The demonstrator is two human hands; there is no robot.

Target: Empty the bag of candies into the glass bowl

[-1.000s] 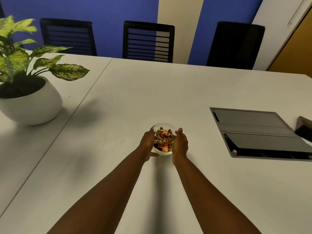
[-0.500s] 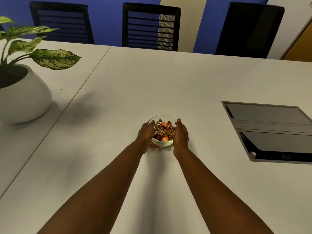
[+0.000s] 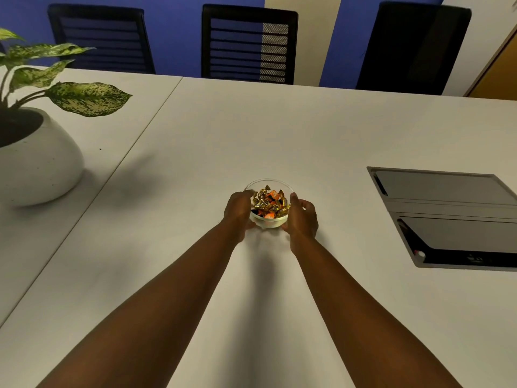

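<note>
A small glass bowl stands on the white table, filled with gold and orange wrapped candies. My left hand cups the bowl's left side and my right hand cups its right side, fingers curled around the wall. Both arms stretch straight out from the bottom of the view. No candy bag is in sight.
A potted plant in a round white pot sits at the left. A grey hatch panel is set into the table at the right. Three black chairs line the far edge, and a table seam runs diagonally at the left.
The view has shifted a little, so the bowl and hands sit higher in the frame. Both hands stay around the bowl with no clear change in grip.
</note>
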